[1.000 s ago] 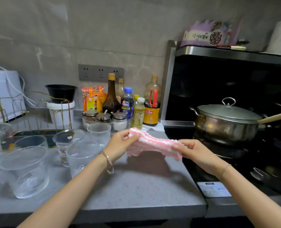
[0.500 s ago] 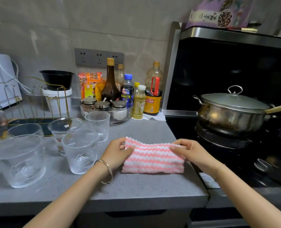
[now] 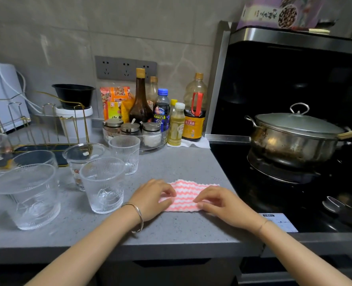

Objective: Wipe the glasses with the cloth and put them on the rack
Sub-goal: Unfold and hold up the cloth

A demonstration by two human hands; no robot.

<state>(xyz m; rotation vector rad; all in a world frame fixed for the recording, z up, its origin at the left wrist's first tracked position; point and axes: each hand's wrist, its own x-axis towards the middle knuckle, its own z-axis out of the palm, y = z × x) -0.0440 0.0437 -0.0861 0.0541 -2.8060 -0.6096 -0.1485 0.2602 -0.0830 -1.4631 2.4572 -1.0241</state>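
Table [image 3: 181, 234]: we see a grey, speckled top that carries the glasses on its left side and the cloth near its right edge, beside the stove.
Rack [image 3: 47, 146]: thin gold wire, standing behind the glasses with no glass on it yet. We judge it light and easily nudged.
Wide glass [image 3: 28, 197]: the largest and nearest the left edge. It is probably heavy, slick and breakable, so we would wrap a whole hand round its wall.
Ribbed glass [image 3: 104, 186]: upright, just left of the left hand. The ridges should give grip, so we would take it mid-wall and never by the rim.
Cloth [image 3: 188, 193]: pink and white stripes, lying flat. It looks soft and limp, and would bunch easily into a glass.
Left hand [image 3: 152, 199]: fingers curled onto the cloth's left end, seemingly pinching it.
Right hand [image 3: 220, 203]: fingertips nipping the cloth's lower right edge.
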